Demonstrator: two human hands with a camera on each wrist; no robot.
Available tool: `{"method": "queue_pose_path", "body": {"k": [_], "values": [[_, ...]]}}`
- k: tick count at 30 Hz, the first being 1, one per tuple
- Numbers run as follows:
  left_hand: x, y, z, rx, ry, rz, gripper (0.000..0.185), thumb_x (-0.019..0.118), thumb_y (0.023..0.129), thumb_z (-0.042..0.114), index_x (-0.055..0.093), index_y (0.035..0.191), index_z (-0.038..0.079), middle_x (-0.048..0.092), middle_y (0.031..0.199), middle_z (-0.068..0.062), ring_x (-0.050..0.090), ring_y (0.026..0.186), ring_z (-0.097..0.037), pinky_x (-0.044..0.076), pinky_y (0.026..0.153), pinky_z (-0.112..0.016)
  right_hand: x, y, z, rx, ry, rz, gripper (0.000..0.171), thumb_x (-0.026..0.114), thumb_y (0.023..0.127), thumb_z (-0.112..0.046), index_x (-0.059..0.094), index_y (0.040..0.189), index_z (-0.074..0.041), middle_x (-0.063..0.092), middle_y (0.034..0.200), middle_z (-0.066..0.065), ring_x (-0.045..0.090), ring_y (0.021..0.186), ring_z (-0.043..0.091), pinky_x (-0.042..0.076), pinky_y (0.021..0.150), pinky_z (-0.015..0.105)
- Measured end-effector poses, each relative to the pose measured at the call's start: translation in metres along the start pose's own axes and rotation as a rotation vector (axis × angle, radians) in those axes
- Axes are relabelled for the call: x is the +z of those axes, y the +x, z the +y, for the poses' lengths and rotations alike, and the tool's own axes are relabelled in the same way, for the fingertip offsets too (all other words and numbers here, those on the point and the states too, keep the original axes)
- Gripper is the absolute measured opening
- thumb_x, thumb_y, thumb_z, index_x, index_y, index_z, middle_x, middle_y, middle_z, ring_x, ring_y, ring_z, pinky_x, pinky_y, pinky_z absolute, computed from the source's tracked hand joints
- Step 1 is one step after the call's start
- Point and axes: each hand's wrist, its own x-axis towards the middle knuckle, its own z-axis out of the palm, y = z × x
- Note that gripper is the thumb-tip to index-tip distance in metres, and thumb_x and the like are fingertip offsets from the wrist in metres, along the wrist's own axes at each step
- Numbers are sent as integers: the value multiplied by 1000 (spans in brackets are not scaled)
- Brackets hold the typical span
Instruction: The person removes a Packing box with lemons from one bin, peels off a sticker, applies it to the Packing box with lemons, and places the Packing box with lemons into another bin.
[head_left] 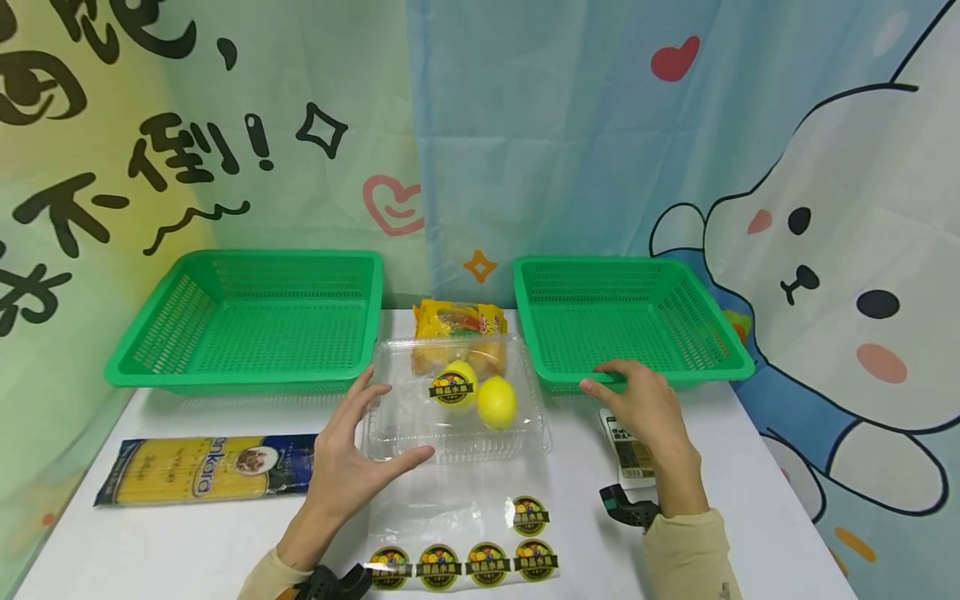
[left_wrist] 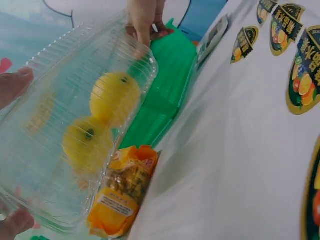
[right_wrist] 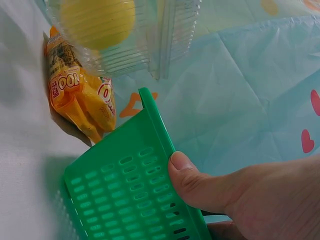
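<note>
A clear plastic clamshell box [head_left: 397, 417] holds two lemons [head_left: 497, 403] and bears a round fruit sticker on its lid. My left hand [head_left: 352, 454] grips its left side, thumb and fingers spread wide around it. Both wrist views show the box above the white table, near a yellow bread packet [left_wrist: 122, 192]. With my right hand [head_left: 641, 408] I pinch the near rim of the right green basket [head_left: 637, 325]. In the right wrist view, my thumb lies over that basket's rim [right_wrist: 167, 140], and the other fingers are mostly hidden.
Another green basket [head_left: 255, 333] stands at the back left. In front of it lies a pack of spaghetti [head_left: 206, 471]. A sheet of round stickers [head_left: 487, 567] lies at the near middle. A flat labelled packet [head_left: 630, 454] is partly under my right wrist.
</note>
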Motion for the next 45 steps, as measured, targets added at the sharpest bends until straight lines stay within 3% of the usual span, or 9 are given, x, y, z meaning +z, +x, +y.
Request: {"method": "queue_pose_path", "body": {"k": [5,10,16,23,35,45], "values": [[1,7,4,21,-3,19,89,102,59,44,65,133,9,49,159,-16,52,141,-45,54,102,-62,3,0,0,8,-5,-9,54,71,99,-46,67,137,-8,58,146,28,52,134,55,47,100,71],[3,18,9,1,-14,21,88,103,59,37,65,133,11,47,161,-15,49,144,-44,50,105,-67,3,0,0,12,-6,-18,55,70,99,-46,66,139,-8,57,147,28,52,133,55,48,99,71],[13,33,14,9,-32,44,85,102,61,33,65,135,10,48,161,-16,49,146,-39,55,103,-60,1,-1,0,17,-1,-11,55,71,99,-46,66,138,-8,58,146,27,53,133,54,48,99,70],[28,53,24,20,-60,60,86,101,63,35,64,135,8,47,162,-14,45,149,-37,50,109,-61,0,0,1,22,-8,-4,53,71,100,-43,66,138,-7,58,146,28,54,132,54,49,98,70],[50,77,34,20,-57,60,84,100,64,42,65,132,7,48,161,-16,47,148,-36,57,103,-53,0,1,0,28,-15,-8,55,72,99,-43,65,138,-5,61,142,28,56,129,53,51,97,68],[71,94,38,1,-84,28,81,99,67,46,64,131,10,47,161,-16,44,150,-36,48,112,-61,-1,2,0,35,13,-24,54,71,99,-44,66,137,-6,61,144,26,56,130,51,51,98,66]]}}
